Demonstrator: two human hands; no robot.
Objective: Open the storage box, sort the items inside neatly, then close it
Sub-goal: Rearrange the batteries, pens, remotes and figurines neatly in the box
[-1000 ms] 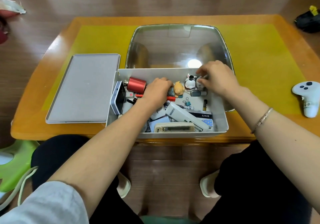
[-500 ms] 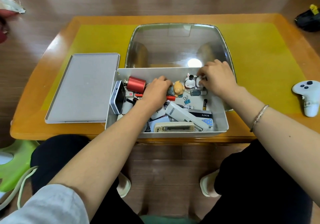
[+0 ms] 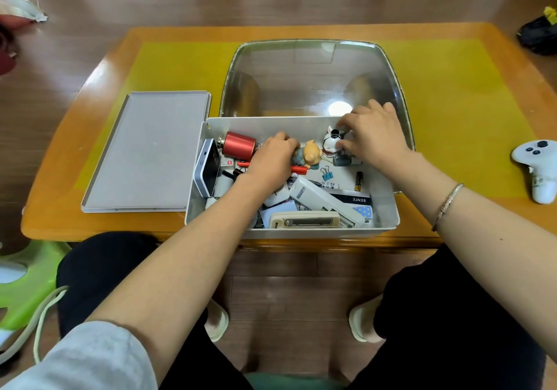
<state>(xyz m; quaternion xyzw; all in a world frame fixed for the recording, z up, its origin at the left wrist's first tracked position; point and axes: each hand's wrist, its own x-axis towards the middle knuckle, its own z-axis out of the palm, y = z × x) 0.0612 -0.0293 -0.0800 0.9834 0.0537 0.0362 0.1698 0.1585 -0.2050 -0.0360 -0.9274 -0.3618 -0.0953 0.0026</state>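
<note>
— Two hands in the box (image 3: 382, 209), then?
— Yes. It sits open at the tabletop's (image 3: 452, 88) near edge, its grey lid (image 3: 147, 151) lying flat just to its left.
— What is the left hand (image 3: 272, 160) doing?
— Its fingers curl down by the orange figurine (image 3: 312, 153), above a red pen (image 3: 298, 169). Whether they grip anything, I cannot tell.
— And the right hand (image 3: 375, 136)?
— Bent fingers pinch the white figurine (image 3: 331, 141) at the far wall.
— What else lies inside?
— A red cylinder (image 3: 239, 146) at the far left, a phone (image 3: 208, 166) on edge against the left wall, a blue clip (image 3: 326, 173), and two remotes (image 3: 304, 222) near the front.
— Anything outside?
— A clear tray (image 3: 310, 76) behind the box, a white controller (image 3: 538, 166) far right.
</note>
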